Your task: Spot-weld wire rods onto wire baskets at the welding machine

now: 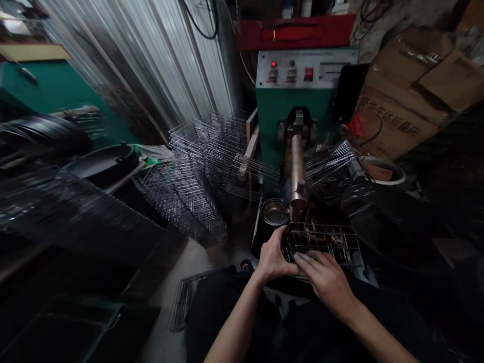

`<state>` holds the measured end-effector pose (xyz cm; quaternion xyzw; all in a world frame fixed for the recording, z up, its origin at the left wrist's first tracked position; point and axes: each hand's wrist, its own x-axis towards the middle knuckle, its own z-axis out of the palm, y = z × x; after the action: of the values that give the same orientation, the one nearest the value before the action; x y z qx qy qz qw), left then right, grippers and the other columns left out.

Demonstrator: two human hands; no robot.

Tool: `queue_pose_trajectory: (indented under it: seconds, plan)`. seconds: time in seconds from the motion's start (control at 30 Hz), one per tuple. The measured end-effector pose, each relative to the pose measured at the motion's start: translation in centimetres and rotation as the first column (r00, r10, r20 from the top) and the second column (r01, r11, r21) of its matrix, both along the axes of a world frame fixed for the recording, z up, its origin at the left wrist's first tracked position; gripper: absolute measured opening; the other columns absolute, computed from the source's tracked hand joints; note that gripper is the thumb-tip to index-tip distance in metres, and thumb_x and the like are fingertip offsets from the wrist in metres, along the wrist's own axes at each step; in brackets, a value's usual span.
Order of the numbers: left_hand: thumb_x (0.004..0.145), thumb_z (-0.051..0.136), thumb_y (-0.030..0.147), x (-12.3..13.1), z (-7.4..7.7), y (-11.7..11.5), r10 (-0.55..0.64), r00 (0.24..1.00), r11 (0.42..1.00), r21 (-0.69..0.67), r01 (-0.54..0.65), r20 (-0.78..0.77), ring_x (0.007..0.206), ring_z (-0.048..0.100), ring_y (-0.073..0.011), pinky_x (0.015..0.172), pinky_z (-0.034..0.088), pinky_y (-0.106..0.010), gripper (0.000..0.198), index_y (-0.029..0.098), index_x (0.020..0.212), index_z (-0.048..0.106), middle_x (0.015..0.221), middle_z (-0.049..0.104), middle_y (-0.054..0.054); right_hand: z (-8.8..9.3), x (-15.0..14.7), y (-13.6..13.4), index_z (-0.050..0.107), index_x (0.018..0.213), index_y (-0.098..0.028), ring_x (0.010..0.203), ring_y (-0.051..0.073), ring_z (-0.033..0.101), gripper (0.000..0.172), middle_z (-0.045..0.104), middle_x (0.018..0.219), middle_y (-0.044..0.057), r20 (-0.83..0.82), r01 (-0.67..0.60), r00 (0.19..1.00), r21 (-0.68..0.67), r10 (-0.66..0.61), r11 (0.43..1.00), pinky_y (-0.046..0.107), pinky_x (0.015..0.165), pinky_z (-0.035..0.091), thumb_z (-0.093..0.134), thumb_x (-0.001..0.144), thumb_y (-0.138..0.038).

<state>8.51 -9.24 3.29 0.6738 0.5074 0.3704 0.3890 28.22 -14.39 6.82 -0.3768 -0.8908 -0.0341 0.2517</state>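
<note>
**Handling a wire rack [323, 243] before the green machine [273, 113]: one piece in hand, its stage unclear**

The wire rack is being held low in front of the machine, just below the blunt end of the round metal arm [298, 169]; whether rack and arm are touching cannot be told. Its left end is being grasped by the left hand [273, 256], with the thumb pointing toward the right hand [327, 280]. The right hand's fingers are being laid together along the near edge; whether they are also closing on a wire cannot be told.

Work on this piece is, by the look of it, being carried on rather than concluded, since the rack is being kept in both hands and is not being set down. The machine is seemingly being powered, as a red indicator light [273, 64] is glowing on its panel. What is being left to do on the rack is not being shown: its joints are being lost in shadow.

To the left, a large pile of wire grids [189, 201] is standing; to the right, a wire bundle [333, 161] is leaning beside the arm. Which of these are being counted as finished and which are awaiting handling cannot be judged.
</note>
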Motion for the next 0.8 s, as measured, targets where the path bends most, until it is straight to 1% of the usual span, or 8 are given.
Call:
queue_pose_trajectory:
  seconds: [0.07,0.17,0.37,0.53,0.6,0.67,0.73,0.8]
  plan:
    - [0.045,0.084,0.022,0.3,0.1,0.3,-0.009,1.000,1.000,0.013,0.009,0.000,0.127,0.057,-0.0356,0.112,0.045,-0.054,0.109,0.030,0.144,0.039,0.140,0.057,-0.004,0.2,0.1,0.1,0.059,0.133,-0.014,0.103,0.025,0.063,0.039,0.070,0.122,0.009,-0.038,0.003,0.999,0.007,-0.003,1.000,0.040,0.087,0.049,0.043,0.099,-0.005]
    - [0.044,0.084,0.022,0.7,0.2,1.2,-0.017,1.000,0.999,0.037,0.017,-0.004,0.128,0.056,-0.0361,0.111,0.045,-0.053,0.111,0.028,0.145,0.038,0.141,0.056,-0.005,0.2,0.3,0.8,0.061,0.130,-0.016,0.102,0.024,0.065,0.037,0.070,0.122,0.008,-0.085,0.016,0.996,-0.030,-0.019,0.999,0.039,0.086,0.051,0.043,0.099,-0.006]
    - [0.045,0.084,0.022,0.6,0.4,2.3,0.012,1.000,0.998,0.065,-0.010,-0.029,0.129,0.054,-0.0360,0.110,0.046,-0.052,0.110,0.028,0.145,0.039,0.143,0.054,-0.006,0.0,0.1,2.3,0.063,0.129,-0.019,0.105,0.025,0.067,0.037,0.071,0.119,0.008,-0.102,0.019,0.994,-0.083,-0.028,0.996,0.043,0.094,0.053,0.048,0.096,-0.007]
    - [0.044,0.084,0.022,0.2,0.9,2.7,-0.005,0.999,0.998,0.054,0.007,-0.033,0.127,0.056,-0.0360,0.109,0.046,-0.051,0.111,0.026,0.145,0.039,0.139,0.057,-0.007,0.2,-0.3,2.9,0.064,0.128,-0.022,0.104,0.024,0.068,0.041,0.072,0.118,0.007,-0.122,0.000,0.992,-0.093,-0.012,0.996,0.040,0.093,0.054,0.052,0.093,-0.004]
    - [0.045,0.083,0.022,0.1,1.3,2.8,-0.012,0.999,0.999,0.045,0.015,-0.046,0.124,0.058,-0.0364,0.106,0.047,-0.049,0.107,0.026,0.143,0.042,0.136,0.060,-0.007,0.3,-0.4,3.0,0.063,0.128,-0.022,0.104,0.024,0.068,0.041,0.072,0.119,0.007,-0.128,-0.004,0.992,-0.110,-0.010,0.994,0.040,0.092,0.055,0.050,0.094,-0.005]
    - [0.046,0.083,0.022,0.1,1.7,2.7,-0.020,0.997,0.999,0.039,0.023,-0.072,0.122,0.060,-0.0368,0.104,0.049,-0.048,0.100,0.026,0.140,0.047,0.132,0.063,-0.007,0.4,-0.4,3.1,0.064,0.127,-0.023,0.103,0.024,0.067,0.039,0.072,0.117,0.007,-0.144,-0.013,0.990,-0.142,-0.007,0.990,0.040,0.089,0.055,0.046,0.096,-0.007]
    - [0.046,0.082,0.022,0.1,1.9,2.4,-0.010,0.995,0.999,0.042,0.014,-0.095,0.120,0.061,-0.0370,0.104,0.049,-0.047,0.096,0.025,0.137,0.050,0.131,0.064,-0.007,0.6,-0.4,2.9,0.065,0.123,-0.023,0.100,0.024,0.068,0.036,0.073,0.112,0.007,-0.172,-0.017,0.985,-0.179,-0.014,0.984,0.040,0.087,0.056,0.044,0.098,-0.009]
    - [0.046,0.083,0.023,0.1,1.9,2.2,0.010,0.995,0.999,0.055,-0.004,-0.095,0.120,0.061,-0.0363,0.104,0.049,-0.048,0.097,0.024,0.137,0.049,0.133,0.062,-0.009,0.8,-0.5,2.8,0.065,0.121,-0.023,0.099,0.025,0.067,0.032,0.073,0.108,0.007,-0.210,-0.005,0.977,-0.209,-0.040,0.978,0.041,0.088,0.055,0.044,0.099,-0.012]
